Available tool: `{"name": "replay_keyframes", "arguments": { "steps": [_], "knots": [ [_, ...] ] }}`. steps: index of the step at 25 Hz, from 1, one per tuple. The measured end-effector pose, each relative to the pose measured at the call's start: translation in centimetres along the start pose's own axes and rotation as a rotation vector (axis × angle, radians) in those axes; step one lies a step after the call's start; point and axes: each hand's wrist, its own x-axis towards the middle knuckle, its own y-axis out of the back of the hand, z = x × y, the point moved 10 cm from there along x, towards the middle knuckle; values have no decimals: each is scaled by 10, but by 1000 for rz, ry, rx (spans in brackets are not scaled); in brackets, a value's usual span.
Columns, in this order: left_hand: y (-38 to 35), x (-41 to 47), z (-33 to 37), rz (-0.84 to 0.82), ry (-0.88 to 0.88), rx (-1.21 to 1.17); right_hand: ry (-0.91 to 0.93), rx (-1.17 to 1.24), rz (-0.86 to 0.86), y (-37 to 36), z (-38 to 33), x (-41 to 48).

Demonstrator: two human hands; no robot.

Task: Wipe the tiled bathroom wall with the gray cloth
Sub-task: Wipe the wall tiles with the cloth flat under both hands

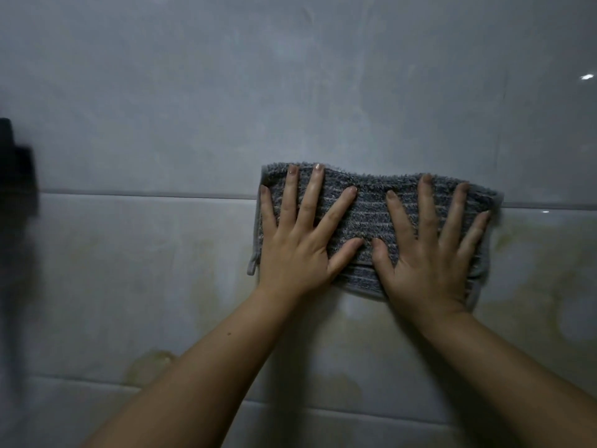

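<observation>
A gray ribbed cloth (371,215) lies flat against the tiled wall (193,124), across a horizontal grout line. My left hand (300,247) presses on the cloth's left half, fingers spread and pointing up. My right hand (429,253) presses the right half the same way, its thumb close to the left thumb. Both palms hold the cloth to the wall. A small loop tag (253,265) hangs at the cloth's lower left corner.
Yellowish stains mark the tiles below the grout line, at the lower left (151,363) and to the right of the cloth (533,286). A dark blurred object (16,169) sticks in at the left edge. A bright light reflection (586,76) shows at the upper right.
</observation>
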Motion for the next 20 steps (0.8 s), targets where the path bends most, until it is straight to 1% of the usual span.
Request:
{"name": "replay_keyframes", "arguments": {
  "steps": [8, 20],
  "knots": [
    [7, -49, -109, -9, 33, 38, 38, 31, 6, -15, -118, -4],
    [21, -86, -272, -69, 109, 59, 121, 97, -4, -34, -280, 21]
  ]
}}
